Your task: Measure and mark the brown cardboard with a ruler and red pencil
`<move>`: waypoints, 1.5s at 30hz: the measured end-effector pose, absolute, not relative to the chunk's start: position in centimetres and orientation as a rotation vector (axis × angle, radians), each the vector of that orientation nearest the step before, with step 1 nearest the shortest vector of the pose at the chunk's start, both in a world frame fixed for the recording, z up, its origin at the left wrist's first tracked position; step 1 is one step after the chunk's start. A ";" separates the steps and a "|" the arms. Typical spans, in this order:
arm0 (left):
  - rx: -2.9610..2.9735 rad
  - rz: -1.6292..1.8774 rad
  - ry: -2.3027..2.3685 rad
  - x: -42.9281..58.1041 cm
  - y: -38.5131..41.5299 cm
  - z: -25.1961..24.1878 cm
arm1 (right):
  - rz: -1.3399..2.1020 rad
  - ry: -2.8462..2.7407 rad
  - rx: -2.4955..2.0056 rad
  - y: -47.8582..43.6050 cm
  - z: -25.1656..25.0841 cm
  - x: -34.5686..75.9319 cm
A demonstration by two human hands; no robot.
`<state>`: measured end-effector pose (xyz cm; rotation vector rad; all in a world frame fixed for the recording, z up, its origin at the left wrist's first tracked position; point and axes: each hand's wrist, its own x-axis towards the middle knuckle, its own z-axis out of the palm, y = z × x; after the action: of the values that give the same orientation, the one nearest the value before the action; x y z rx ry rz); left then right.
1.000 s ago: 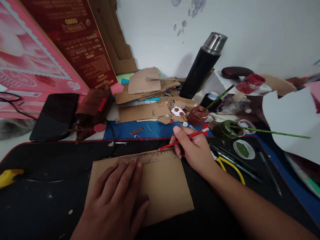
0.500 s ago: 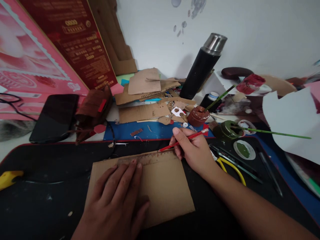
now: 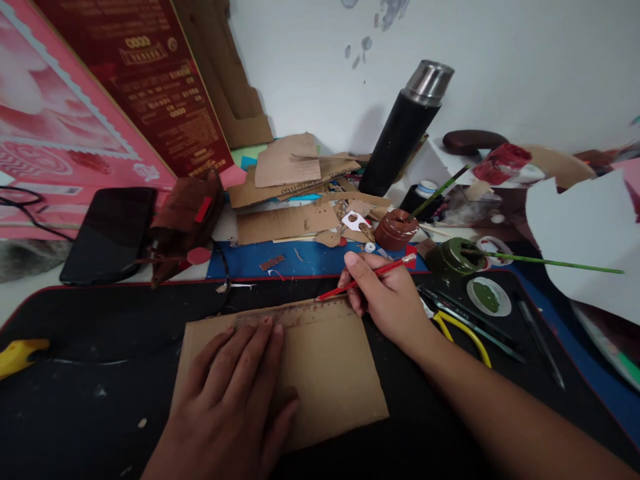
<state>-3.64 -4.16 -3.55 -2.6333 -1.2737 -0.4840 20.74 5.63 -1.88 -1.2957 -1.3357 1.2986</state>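
Note:
A brown cardboard sheet [image 3: 325, 373] lies flat on the black mat [image 3: 100, 373]. My left hand [image 3: 235, 400] rests flat on it with fingers stretched out, the fingertips pressing a clear ruler [image 3: 295, 312] along the sheet's far edge. My right hand [image 3: 387, 297] pinches a red pencil [image 3: 365, 278], whose tip touches the ruler's edge near the sheet's far right part.
Yellow-handled pliers [image 3: 465, 333] and dark tools lie right of my right hand. Behind stand a brown paint pot [image 3: 395, 230], a green pot [image 3: 453, 257] with a brush, a black thermos [image 3: 403, 133], cardboard scraps [image 3: 290, 193], a phone [image 3: 110, 230] and a yellow tool [image 3: 20, 353].

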 end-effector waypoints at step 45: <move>-2.656 -0.438 -1.320 -3.8 -4.4 -3.6 | 1.253 -1.382 -1.293 5.5 -2.1 20.8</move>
<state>-3.83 -4.38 -3.59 -2.6565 -1.3196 -0.4378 20.78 5.53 -2.15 -1.2934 -1.3816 1.2532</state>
